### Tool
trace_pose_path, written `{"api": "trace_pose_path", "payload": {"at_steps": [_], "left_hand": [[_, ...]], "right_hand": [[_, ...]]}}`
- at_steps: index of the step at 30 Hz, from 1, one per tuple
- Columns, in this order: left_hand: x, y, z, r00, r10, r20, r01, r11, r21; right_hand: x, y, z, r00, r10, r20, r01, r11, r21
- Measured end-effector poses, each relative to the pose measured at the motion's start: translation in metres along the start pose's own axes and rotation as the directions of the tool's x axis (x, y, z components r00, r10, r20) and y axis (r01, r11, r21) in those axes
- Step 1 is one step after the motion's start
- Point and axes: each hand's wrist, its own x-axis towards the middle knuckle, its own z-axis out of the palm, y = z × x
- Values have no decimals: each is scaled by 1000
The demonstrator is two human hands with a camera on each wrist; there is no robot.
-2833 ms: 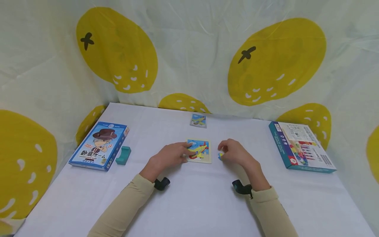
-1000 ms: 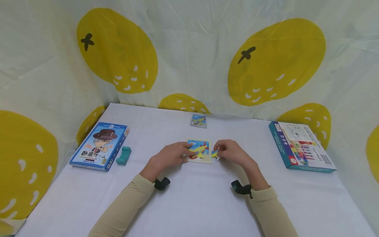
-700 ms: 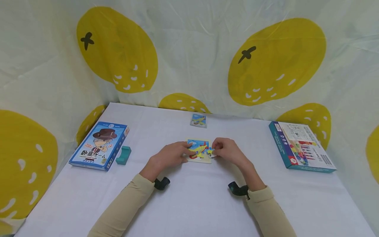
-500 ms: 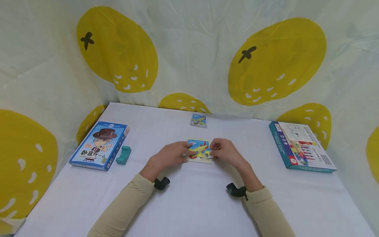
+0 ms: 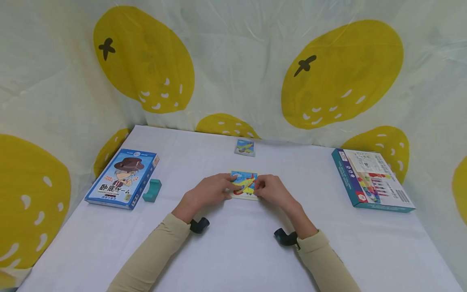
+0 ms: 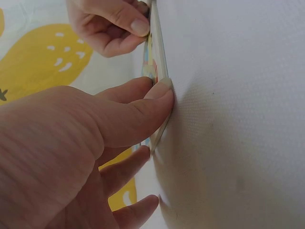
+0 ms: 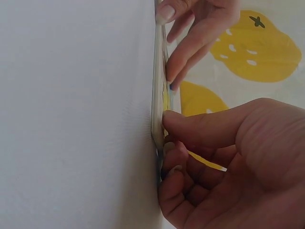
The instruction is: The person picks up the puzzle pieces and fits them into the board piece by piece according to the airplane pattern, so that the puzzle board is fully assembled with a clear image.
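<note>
A small square jigsaw puzzle point(image 5: 245, 180) with a yellow airplane on blue sits in its pale tray point(image 5: 243, 198) mid-table. My left hand point(image 5: 213, 189) holds its left side, the thumb against the tray's near edge and fingertips on the picture, as the left wrist view shows. At the right side, my right hand point(image 5: 274, 190) has its fingers curled at the puzzle's lower right part. Its thumb presses on the surface there in the right wrist view. The puzzle piece under these fingertips is mostly hidden.
Behind the puzzle lies a small picture card point(image 5: 245, 148) with a similar airplane. A blue game box point(image 5: 124, 178) and a teal block point(image 5: 152, 190) are at the left. At the right is a teal-and-white box point(image 5: 372, 180). A lemon-patterned cloth point(image 5: 237, 61) hangs behind the table.
My right hand has moved left with a puzzle piece from beside the tray onto the puzzle's right part, and its fingers now cover the piece. My left hand has stayed in place.
</note>
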Motion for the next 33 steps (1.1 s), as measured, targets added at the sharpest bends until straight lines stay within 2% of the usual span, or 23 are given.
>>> {"api": "trace_pose_path", "payload": {"at_steps": [7, 11, 18, 25, 29, 33], "left_hand": [[1, -1, 0, 1000, -1, 2, 1, 1000, 6], [2, -1, 1, 1000, 1, 3, -1, 1000, 1], [1, -3, 2, 1000, 23, 0, -23, 1000, -13], [-1, -8, 4, 1000, 11, 4, -11, 1000, -16], [-3, -11, 5, 1000, -12, 2, 12, 1000, -23], [-5, -16, 5, 998, -54, -33, 53, 998, -31]], "right_hand": [[-1, -4, 3, 1000, 24, 0, -24, 1000, -1], [-1, -3, 3, 1000, 12, 7, -12, 1000, 7], [-4, -3, -1, 998, -16, 65, 16, 1000, 8], [-7, -2, -1, 997, -26, 70, 24, 999, 29], [-9, 0, -4, 999, -39, 34, 38, 999, 31], [-10, 1, -7, 997, -54, -58, 55, 998, 22]]}}
